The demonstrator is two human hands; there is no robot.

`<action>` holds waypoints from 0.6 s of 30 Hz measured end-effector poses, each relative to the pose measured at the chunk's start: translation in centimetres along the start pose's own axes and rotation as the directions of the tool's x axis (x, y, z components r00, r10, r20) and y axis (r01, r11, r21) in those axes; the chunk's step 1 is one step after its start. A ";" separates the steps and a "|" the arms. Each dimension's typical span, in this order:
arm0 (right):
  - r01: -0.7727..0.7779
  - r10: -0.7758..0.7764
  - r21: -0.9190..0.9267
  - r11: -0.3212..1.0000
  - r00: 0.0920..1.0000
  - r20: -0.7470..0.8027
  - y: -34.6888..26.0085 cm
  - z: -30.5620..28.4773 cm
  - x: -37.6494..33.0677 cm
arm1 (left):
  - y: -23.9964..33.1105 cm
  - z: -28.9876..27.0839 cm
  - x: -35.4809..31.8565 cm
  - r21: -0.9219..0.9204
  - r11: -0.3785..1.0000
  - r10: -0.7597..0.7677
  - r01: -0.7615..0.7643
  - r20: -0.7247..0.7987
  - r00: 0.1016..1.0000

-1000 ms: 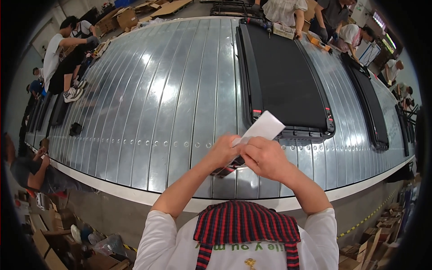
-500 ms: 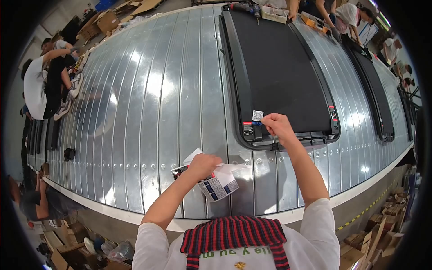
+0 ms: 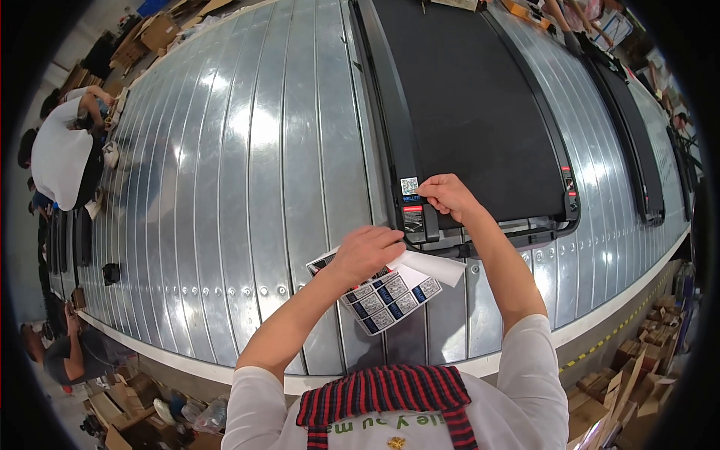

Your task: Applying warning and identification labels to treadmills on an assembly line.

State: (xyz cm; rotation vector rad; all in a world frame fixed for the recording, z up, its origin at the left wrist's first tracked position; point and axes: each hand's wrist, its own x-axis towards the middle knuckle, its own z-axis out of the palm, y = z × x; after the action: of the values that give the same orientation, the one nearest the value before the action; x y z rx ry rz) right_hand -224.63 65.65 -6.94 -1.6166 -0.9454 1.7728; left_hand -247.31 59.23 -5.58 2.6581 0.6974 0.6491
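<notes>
My right hand (image 3: 448,196) pinches the edge of a small white sticker (image 3: 409,186) with a square code and a blue strip. The sticker is at the near left corner of a black treadmill deck (image 3: 472,112), over its side rail; I cannot tell how much of it touches. Just below it on the rail is a black, red and white label (image 3: 413,216). My left hand (image 3: 366,255) is closed on a stack of sticker sheets (image 3: 390,300), printed with rows of code squares. A white backing sheet (image 3: 429,267) curls out beside that hand, near the deck's front edge.
The deck lies on a long table of ribbed metal (image 3: 247,187). More black decks (image 3: 630,142) lie to the right. A small black part (image 3: 112,274) is at the left. A person in white (image 3: 67,154) works at the far left. Cardboard boxes (image 3: 637,375) are piled at lower right.
My right hand has moved the sticker left, onto the side rail above the label. My left hand has come up and right with the sticker sheets, closer to the deck.
</notes>
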 end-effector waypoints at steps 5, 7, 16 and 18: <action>-0.027 0.027 -0.022 0.999 1.000 -0.006 0.0 0.1 0.1 | -0.7 0.7 0.8 0.001 0.999 0.037 -0.037 0.051 0.998; -0.036 0.036 -0.044 0.998 0.999 -0.011 0.2 0.1 0.4 | -1.2 1.0 0.9 -0.013 1.000 0.027 -0.026 0.067 0.997; -0.019 0.014 -0.059 0.998 0.996 -0.083 0.1 0.6 0.1 | -2.2 1.2 0.6 0.133 0.988 -0.090 0.074 0.120 0.989; -0.012 0.007 -0.057 0.998 0.996 -0.089 0.3 0.7 0.2 | -2.3 1.2 0.5 0.130 0.987 -0.109 0.091 0.136 0.985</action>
State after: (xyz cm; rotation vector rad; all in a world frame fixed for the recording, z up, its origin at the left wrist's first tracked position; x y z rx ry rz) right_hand -225.28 65.52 -7.26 -1.7239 -0.9571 1.6795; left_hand -247.19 61.18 -7.36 2.7272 0.8492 0.3956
